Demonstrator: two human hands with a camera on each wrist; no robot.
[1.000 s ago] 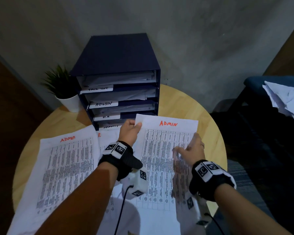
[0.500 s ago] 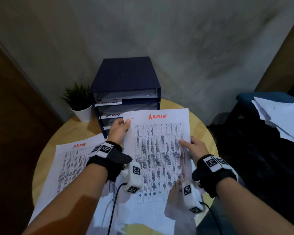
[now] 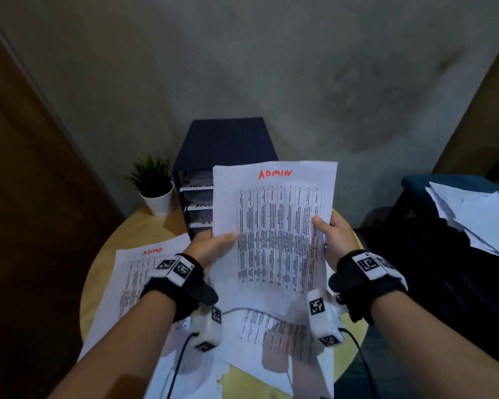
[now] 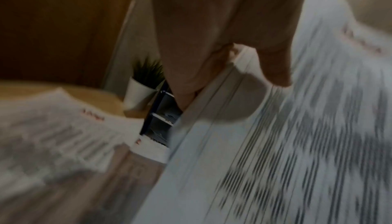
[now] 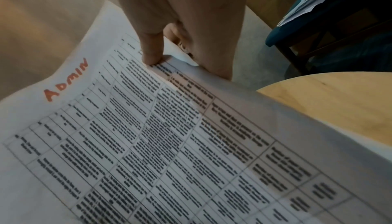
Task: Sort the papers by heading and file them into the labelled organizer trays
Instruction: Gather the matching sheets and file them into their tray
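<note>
A printed sheet headed ADMIN (image 3: 274,226) in orange is held upright above the round table, in front of the dark blue organizer (image 3: 225,145). My left hand (image 3: 213,244) pinches the sheet's left edge, thumb on the front. My right hand (image 3: 332,236) pinches its right edge. The left wrist view, blurred, shows the sheet (image 4: 297,135) under my left thumb. In the right wrist view the ADMIN sheet (image 5: 148,135) sits under my right thumb. Another ADMIN sheet (image 3: 144,272) lies flat at the table's left. The organizer's labelled trays (image 3: 198,205) are mostly hidden behind the held sheet.
A small potted plant (image 3: 153,188) stands left of the organizer. More loose papers (image 3: 265,329) lie on the wooden table (image 3: 104,254) beneath my wrists. A blue chair at the right carries a pile of white papers (image 3: 473,214). A grey wall rises behind.
Both hands have lifted the ADMIN sheet off the table and tilted it upright in front of the organizer. My view has tipped upward.
</note>
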